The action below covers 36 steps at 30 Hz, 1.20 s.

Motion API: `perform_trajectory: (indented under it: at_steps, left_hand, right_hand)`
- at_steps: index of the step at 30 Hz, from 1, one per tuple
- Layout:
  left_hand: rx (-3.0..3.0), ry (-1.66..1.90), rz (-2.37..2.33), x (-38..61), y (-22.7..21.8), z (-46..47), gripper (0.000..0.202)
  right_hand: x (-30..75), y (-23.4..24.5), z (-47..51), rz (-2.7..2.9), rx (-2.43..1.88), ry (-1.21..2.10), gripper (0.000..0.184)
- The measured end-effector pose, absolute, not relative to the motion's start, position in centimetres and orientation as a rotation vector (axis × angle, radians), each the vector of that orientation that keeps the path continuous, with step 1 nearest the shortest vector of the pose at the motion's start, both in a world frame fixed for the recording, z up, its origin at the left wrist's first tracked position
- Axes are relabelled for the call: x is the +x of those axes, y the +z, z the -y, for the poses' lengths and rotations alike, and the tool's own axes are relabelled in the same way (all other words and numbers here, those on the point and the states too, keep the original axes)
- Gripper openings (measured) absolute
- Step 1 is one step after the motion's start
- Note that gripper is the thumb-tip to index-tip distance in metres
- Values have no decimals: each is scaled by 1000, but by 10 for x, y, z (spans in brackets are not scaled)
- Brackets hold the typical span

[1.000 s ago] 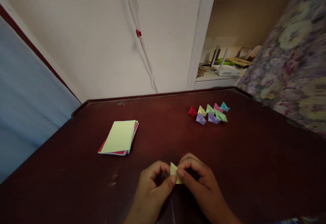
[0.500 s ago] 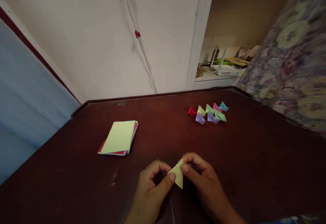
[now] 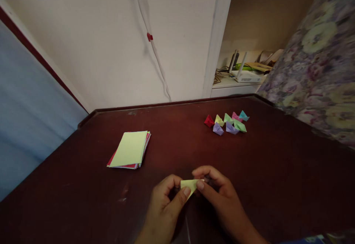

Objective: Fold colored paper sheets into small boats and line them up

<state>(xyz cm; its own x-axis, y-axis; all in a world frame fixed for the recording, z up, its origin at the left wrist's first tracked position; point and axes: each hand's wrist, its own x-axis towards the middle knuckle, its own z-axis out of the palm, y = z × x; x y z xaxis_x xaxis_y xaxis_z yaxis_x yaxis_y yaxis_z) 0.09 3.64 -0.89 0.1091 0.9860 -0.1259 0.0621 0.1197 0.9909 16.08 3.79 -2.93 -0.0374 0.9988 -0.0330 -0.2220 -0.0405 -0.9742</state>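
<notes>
A small folded piece of pale yellow paper (image 3: 189, 184) is held between my two hands above the front of the table. My left hand (image 3: 168, 203) pinches its left side, thumb on the near face and fingers behind. At the paper's right end, the thumb of my right hand (image 3: 222, 196) presses on the corner; its index finger arches above and behind. The thumbs cover part of the paper, and its back is hidden.
On the dark red table (image 3: 172, 140), a stack of coloured paper (image 3: 129, 149) lies at left. Several small folded paper boats (image 3: 232, 127) sit at back right. Behind them, a white router (image 3: 246, 76) stands on a shelf. A blue curtain (image 3: 30, 107) hangs left, a floral one (image 3: 316, 66) right.
The yellow paper has turned in my fingers: its point hung down before, and now a straight edge lies along the top. My right index finger has shifted slightly left and away from the paper.
</notes>
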Motion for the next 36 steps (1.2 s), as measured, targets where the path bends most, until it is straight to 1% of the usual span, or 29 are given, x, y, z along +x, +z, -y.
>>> perform_trajectory:
  at_steps: [2, 4, 5, 6, 8, 9, 10, 13, 18, 21, 23, 25, 27, 28, 31, 33, 36]
  left_hand:
    - [1236, 1005, -1209, 2, -8, -36, 31]
    - [1206, 1025, -1150, 3, -9, -35, 22]
    - [1186, 1050, -1124, 3, -10, -34, 21]
    - [1178, 1086, -1113, 4, -12, -34, 33]
    - [1246, 1164, -1146, 3, -17, -32, 71]
    - [1338, 1189, -1183, 2, -20, -31, 81]
    - [1460, 1183, -1206, 1, -23, -31, 81]
    - [1805, 1111, -1216, -4, -26, -32, 62]
    - [2085, 1085, -1136, -9, -22, -37, 57]
    - [2012, 1168, -1145, -8, -19, -37, 46]
    - [1831, 1207, -1227, -7, -17, -36, 34]
    - [1596, 1179, -1302, -5, -13, -36, 19]
    - [1388, 1115, -1324, -4, -11, -37, 10]
    - [1315, 1084, -1322, -4, -10, -37, 10]
    - [1249, 1059, -1311, -4, -11, -39, 12]
    - [1280, 1078, -1305, -3, -13, -39, 11]
    - [1304, 1118, -1311, -2, -14, -39, 12]
  right_hand:
    - [161, -31, -38, 1053, -1078, 1370, 19]
    - [161, -34, -39, 1005, -1085, 1376, 20]
    - [161, -36, -40, 963, -1085, 1374, 20]
    - [161, -37, -40, 922, -1085, 1371, 21]
    - [161, -38, -41, 861, -1089, 1376, 23]
    - [161, -38, -41, 845, -1094, 1382, 24]
    - [161, -38, -42, 840, -1096, 1395, 24]
    - [162, -37, -42, 824, -1064, 1439, 21]
    - [164, -40, -44, 747, -935, 1539, 17]
    - [162, -40, -43, 752, -841, 1634, 17]
    - [162, -39, -41, 782, -810, 1620, 19]
    - [162, -37, -37, 862, -865, 1449, 19]
    - [161, -35, -34, 1016, -964, 1120, 13]
    - [161, -35, -33, 1122, -1001, 933, 13]
    - [160, -35, -32, 1460, -1010, 439, 27]
    - [158, -37, -33, 1609, -999, 228, 33]
    - [155, -41, -35, 1718, -1011, 44, 36]
